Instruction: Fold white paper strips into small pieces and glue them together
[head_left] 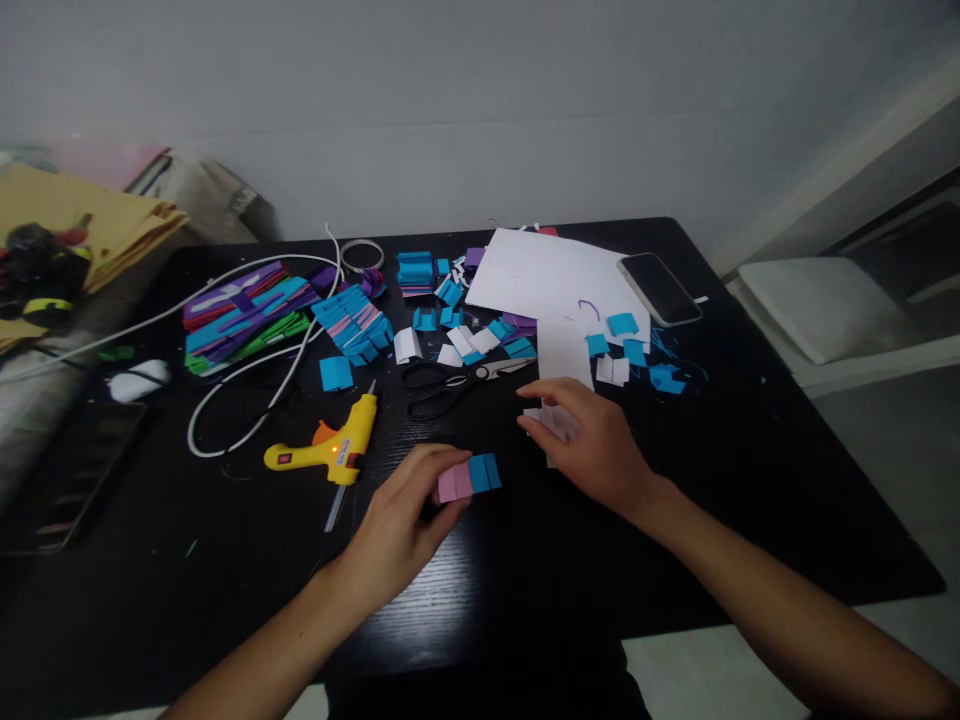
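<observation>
Between thumb and fingers, my left hand (411, 508) pinches a folded pink and blue paper strip (471, 478) over the front of the black table. My right hand (589, 435) hovers to the right, thumb and fingers apart around a small whitish paper piece (556, 418); whether it touches that piece I cannot tell. Black-handled scissors (442, 388) lie just beyond the hands, blades pointing right. A yellow glue gun (337, 447) with its light glowing rests left of my left hand, a glue stick poking out of its back.
Woven blue and pink paper (354, 325) and stacked coloured strips (251, 310) lie at the back left, beside a looping white cable (289, 385). White sheets (551, 275), a phone (660, 288) and blue scraps (634, 352) occupy the back right. A white mouse-shaped object (140, 381) sits far left.
</observation>
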